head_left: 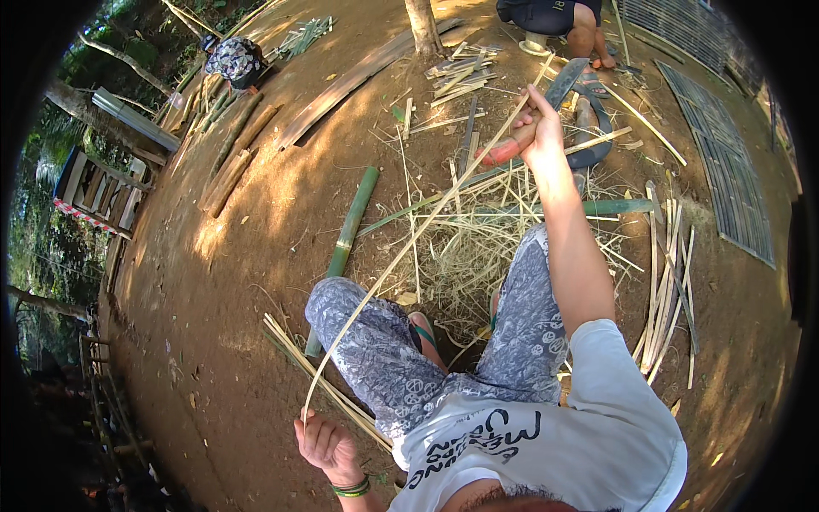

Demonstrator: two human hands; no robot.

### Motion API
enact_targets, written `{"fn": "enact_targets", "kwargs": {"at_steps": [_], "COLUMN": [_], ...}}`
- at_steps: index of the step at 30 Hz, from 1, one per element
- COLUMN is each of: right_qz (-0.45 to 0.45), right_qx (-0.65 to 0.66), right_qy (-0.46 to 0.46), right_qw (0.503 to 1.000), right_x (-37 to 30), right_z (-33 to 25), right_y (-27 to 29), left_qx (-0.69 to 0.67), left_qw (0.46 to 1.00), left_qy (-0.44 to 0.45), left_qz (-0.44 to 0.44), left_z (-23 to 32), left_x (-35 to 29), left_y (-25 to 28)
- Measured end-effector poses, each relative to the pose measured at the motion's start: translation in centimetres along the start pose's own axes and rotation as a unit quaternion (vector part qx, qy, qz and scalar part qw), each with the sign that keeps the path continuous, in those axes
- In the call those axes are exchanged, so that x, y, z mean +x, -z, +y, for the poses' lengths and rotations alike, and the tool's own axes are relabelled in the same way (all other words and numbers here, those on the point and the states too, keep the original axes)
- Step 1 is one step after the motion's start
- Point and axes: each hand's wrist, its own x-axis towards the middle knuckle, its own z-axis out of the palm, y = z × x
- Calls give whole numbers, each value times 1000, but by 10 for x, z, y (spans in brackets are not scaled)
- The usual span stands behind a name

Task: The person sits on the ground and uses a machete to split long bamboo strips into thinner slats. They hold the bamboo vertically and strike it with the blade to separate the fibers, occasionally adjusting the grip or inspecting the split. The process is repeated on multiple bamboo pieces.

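Bamboo strip in left hand, red-handled knife in right hand, hands well apart

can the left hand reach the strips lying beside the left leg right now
Probably yes: the pale strips lie close by the left hand and nothing seems to block the way, though it holds a long strip and may need freeing.

Knife handle partly hidden by right fingers; co-worker at top cut off.
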Motion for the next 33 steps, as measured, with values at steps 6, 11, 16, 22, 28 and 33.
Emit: {"fn": "enact_targets", "kwargs": {"at_steps": [6,11,16,22,28,33], "right_qz": [35,23,82,110,85,84], "right_qx": [-19,-34,-80,-163,-121,-84], "right_qy": [51,141,305,421,386,305], "right_qw": [998,989,945,885,911,945], "right_x": [-5,-8,6,2,-3,6], "right_z": [-5,-16,-26,-28,-30,-30], "right_y": [-8,-6,10,9,3,12], "left_qx": [48,24,53,84,64,128], "left_qw": [997,993,989,988,990,980], "left_qy": [53,109,125,127,121,125], "left_qz": [19,-30,-60,-16,-45,-88], "left_z": [3,-6,-15,-23,-22,-18], "left_x": [9,20,25,28,29,24], "left_y": [7,3,-3,-12,-10,-4]}}
